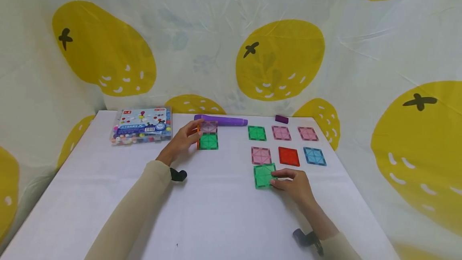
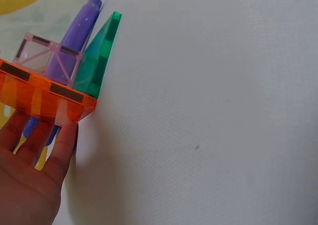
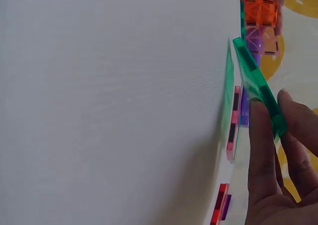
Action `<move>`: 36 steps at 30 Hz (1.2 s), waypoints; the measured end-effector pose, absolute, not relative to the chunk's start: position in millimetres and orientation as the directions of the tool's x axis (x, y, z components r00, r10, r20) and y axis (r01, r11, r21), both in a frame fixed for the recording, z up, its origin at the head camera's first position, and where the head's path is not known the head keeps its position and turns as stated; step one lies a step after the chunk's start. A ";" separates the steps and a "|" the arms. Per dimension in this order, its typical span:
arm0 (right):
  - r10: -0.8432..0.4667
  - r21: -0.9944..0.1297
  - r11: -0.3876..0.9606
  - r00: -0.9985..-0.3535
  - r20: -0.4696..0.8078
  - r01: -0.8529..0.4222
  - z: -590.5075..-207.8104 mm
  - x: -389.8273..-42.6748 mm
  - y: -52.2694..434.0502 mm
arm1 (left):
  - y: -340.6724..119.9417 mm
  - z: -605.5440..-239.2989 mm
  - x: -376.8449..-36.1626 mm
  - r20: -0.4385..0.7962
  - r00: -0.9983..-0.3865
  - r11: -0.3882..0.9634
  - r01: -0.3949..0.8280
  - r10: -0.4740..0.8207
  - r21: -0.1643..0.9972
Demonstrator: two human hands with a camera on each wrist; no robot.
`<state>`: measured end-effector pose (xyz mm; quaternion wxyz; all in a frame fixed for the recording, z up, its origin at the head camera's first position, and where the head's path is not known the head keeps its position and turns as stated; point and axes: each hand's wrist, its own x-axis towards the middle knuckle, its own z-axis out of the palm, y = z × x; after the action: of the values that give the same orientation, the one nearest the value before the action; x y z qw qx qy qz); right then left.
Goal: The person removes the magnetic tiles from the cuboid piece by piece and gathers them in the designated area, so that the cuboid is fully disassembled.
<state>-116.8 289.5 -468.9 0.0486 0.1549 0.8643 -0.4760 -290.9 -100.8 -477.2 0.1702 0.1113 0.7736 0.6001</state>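
My left hand (image 1: 195,129) holds an orange tile (image 1: 198,135) upright on its edge, against a standing pink tile (image 1: 208,126) and a flat green tile (image 1: 208,141). In the left wrist view my fingers (image 2: 30,150) lie behind the orange tile (image 2: 44,93), with the pink tile (image 2: 49,56) and green tile (image 2: 99,56) beyond it. My right hand (image 1: 276,179) pinches the right edge of another green tile (image 1: 263,175) near the table's front right. The right wrist view shows that green tile (image 3: 258,86) tilted up off the table between my fingertips (image 3: 263,135).
Flat tiles lie in rows at the right: green (image 1: 257,133), pink (image 1: 281,133), pink (image 1: 308,133), pink (image 1: 261,155), red (image 1: 288,156), blue (image 1: 315,156). A purple pen (image 1: 221,120) and small purple piece (image 1: 282,119) lie at the back. A bead box (image 1: 142,131) sits at the back left of the white table (image 1: 216,220).
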 end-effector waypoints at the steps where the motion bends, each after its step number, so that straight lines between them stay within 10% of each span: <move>1: 0.223 -0.806 0.499 -0.946 -0.236 0.318 -469.9 -115.7 290.6 | -101.1 -477.1 -291.4 -0.128 -0.917 0.256 -0.029 0.378 0.966; 18: 0.097 -0.555 0.826 -0.995 -0.033 0.099 -436.6 -127.6 281.1 | -103.9 -478.4 -297.4 -0.120 -0.920 0.269 -0.016 0.373 0.963; 29: -0.160 -0.649 0.741 -0.984 0.082 -0.174 -426.4 -209.6 202.1 | -104.0 -477.9 -291.3 -0.118 -0.924 0.261 -0.020 0.364 0.965; 36: -0.333 -0.500 0.784 -0.929 0.160 -0.367 -424.7 -267.8 151.1 | -100.3 -480.4 -291.3 -0.100 -0.917 0.223 -0.012 0.387 0.975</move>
<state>-267.8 151.1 -424.7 -0.0312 -0.1854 0.9440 -0.2711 -291.3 -100.3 -480.4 0.1632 0.1227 0.7647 0.6111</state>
